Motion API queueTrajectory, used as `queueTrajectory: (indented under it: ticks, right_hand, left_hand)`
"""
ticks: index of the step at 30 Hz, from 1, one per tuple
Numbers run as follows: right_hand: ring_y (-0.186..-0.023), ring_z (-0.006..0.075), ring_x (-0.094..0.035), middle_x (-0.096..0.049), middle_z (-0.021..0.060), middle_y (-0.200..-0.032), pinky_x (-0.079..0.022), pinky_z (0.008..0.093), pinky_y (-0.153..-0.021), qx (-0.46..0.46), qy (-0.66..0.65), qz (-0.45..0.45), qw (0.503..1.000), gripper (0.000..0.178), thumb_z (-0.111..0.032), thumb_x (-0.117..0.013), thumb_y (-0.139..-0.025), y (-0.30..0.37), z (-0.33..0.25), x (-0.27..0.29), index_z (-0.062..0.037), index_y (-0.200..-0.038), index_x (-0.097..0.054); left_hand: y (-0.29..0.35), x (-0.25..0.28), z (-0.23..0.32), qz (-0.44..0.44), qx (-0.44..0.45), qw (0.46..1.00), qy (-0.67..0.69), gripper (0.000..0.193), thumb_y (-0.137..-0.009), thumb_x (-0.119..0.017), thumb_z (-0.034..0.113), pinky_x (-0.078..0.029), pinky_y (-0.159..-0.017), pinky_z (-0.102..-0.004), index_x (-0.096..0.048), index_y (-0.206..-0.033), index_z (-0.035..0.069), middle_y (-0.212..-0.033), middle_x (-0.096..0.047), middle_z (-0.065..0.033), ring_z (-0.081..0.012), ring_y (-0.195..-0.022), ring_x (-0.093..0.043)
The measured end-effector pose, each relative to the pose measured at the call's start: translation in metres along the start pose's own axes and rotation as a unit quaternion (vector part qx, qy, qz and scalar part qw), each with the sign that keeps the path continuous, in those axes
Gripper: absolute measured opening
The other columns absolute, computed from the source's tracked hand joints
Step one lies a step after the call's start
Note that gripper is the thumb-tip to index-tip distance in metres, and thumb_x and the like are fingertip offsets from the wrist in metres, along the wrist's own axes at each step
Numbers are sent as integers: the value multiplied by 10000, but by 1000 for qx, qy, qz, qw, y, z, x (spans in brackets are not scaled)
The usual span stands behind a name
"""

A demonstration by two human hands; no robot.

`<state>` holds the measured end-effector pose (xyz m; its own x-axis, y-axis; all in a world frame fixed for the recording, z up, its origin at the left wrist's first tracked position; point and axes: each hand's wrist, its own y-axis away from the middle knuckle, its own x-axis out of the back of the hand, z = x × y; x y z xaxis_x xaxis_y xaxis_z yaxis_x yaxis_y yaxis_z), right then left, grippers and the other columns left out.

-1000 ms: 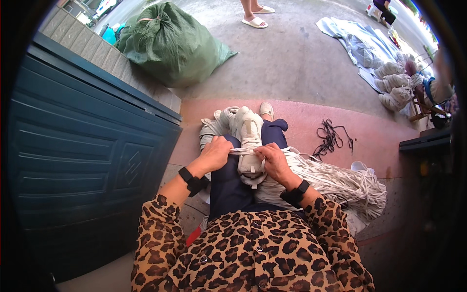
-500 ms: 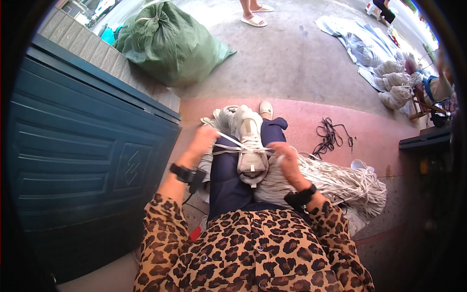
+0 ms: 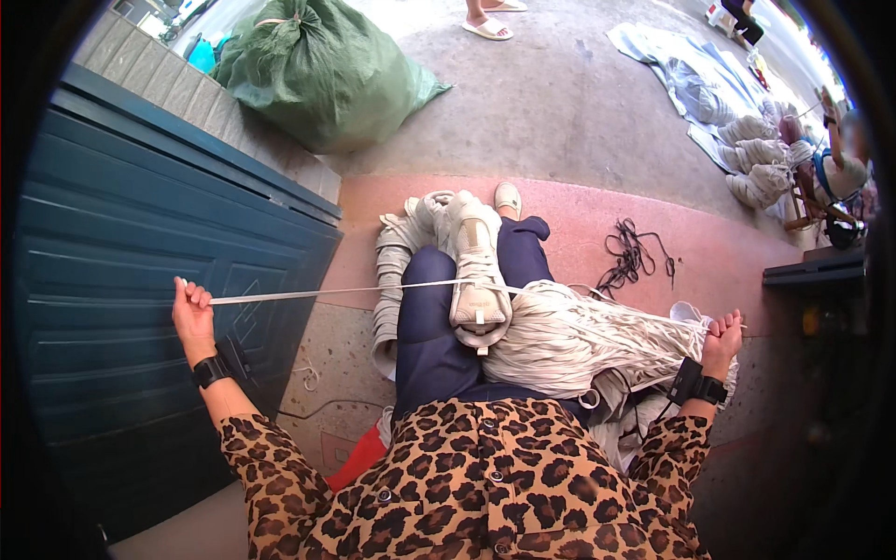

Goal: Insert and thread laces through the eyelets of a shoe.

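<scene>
Between my knees rests a pale beige shoe upper [image 3: 478, 306], heel toward me. A white shoelace [image 3: 313, 293] runs from it, pulled taut to both sides. My left hand [image 3: 193, 317], far out in front of the dark door, is closed on one end. Out at the right, my right hand [image 3: 721, 343] grips the other end in closed fingers. A thick bundle of off-white laces [image 3: 588, 341] lies across my right thigh, under that side of the lace. More nested shoe uppers [image 3: 390, 280] extend beyond and left of my left knee.
A dark blue-green door [image 3: 140, 299] stands close on my left. Ahead sits a big tied green sack [image 3: 327, 79]. Black cord [image 3: 635, 257] lies tangled on the pink floor. At far right another person works near bundled shoe uppers [image 3: 758, 163]; someone in white slippers [image 3: 490, 29] stands ahead.
Both my hands have moved from close beside the shoe upper far out to left and right. The lace, looped and slack before, is now stretched straight.
</scene>
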<state>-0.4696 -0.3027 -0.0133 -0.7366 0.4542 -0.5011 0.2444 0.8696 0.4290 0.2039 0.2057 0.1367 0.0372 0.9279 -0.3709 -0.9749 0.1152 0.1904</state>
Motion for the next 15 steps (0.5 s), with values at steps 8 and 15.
queueTrajectory:
  ticks: [8,15]
  right_hand:
    - [-491,70,-450,-543,12,-621,-376,213,-437,54,547,-300,780,218,-224,-468,-912,78,101,-105,-62,-954,-608]
    - [-563,218,-577,-587,115,-632,-454,326,-561,1,551,-578,601,171,-139,-521,-854,195,177,-132,-10,-947,-584]
  left_hand:
    - [44,-85,-122,-90,67,938,-329,132,-847,-598,236,-237,-342,-164,-541,-840,117,-593,-418,79,-4,-435,-328]
    - [140,-141,-209,-382,228,856,-263,267,-844,-548,104,-423,-539,-170,-528,-1082,-14,-746,-571,-3,-51,-590,-511]
